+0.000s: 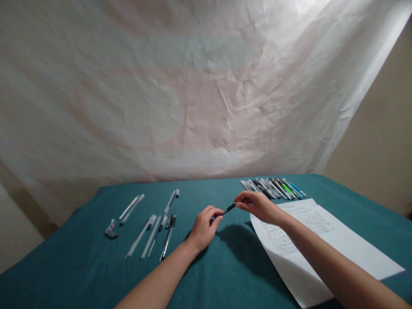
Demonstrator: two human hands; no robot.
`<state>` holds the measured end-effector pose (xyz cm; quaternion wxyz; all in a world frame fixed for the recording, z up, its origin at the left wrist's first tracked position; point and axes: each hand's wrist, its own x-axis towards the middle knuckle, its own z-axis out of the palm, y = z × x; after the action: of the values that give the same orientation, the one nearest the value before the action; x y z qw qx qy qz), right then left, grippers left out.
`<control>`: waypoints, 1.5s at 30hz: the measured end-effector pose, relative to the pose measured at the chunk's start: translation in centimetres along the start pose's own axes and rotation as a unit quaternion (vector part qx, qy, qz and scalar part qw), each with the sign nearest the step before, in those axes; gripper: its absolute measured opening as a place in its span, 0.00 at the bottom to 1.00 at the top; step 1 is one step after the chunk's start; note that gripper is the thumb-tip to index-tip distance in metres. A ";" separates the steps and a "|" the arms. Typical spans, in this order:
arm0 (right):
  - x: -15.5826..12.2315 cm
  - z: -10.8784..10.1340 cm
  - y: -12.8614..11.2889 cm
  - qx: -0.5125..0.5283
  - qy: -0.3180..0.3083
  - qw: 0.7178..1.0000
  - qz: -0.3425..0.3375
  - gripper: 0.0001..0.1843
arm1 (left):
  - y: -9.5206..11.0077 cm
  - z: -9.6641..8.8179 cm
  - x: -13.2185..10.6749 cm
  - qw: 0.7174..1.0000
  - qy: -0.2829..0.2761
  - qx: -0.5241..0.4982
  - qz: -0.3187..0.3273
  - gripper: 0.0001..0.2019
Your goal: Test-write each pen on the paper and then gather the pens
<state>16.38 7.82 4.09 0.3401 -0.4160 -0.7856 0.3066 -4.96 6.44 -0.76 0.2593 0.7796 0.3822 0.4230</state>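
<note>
My left hand (206,225) and my right hand (257,206) meet above the middle of the table. Between them is a thin black pen (231,207), with a thicker dark section close to the right fingertips. The left thumb and fingers pinch its lower left end, while the right thumb and fingertips close on the upper right end. Whether it is in one piece or two I cannot tell, since my fingers cover both ends. Left of my left hand lie several clear pens and pen parts (151,238), some with dark caps or tips.
A row of pens (273,189), some green and blue, lies at the back right. Paper sheets (350,240) with writing lie under my right forearm. At far left are two slim pens (131,209) and a small clear item with a dark base (111,230). Green cloth (80,266) covers the table.
</note>
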 end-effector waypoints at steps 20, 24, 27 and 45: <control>0.4 2.7 1.5 0.223 0.110 0.967 0.056 0.15 | -0.9 1.1 -0.1 0.985 -0.031 -0.150 -0.085 0.08; 0.3 2.9 1.1 0.258 0.086 0.960 0.062 0.17 | -0.6 1.0 0.0 0.981 -0.027 -0.166 -0.094 0.09; 0.2 2.8 0.7 0.299 0.054 0.950 0.064 0.23 | -0.6 1.0 0.1 0.978 -0.022 -0.176 -0.106 0.10; 0.1 3.5 0.5 0.341 0.094 0.932 0.075 0.20 | -0.7 1.3 0.1 0.970 -0.013 -0.212 -0.121 0.12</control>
<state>13.75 7.43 1.71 0.5100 -0.3600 -0.5648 0.5397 -4.09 6.76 -1.88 0.4730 0.6601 0.3717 0.4499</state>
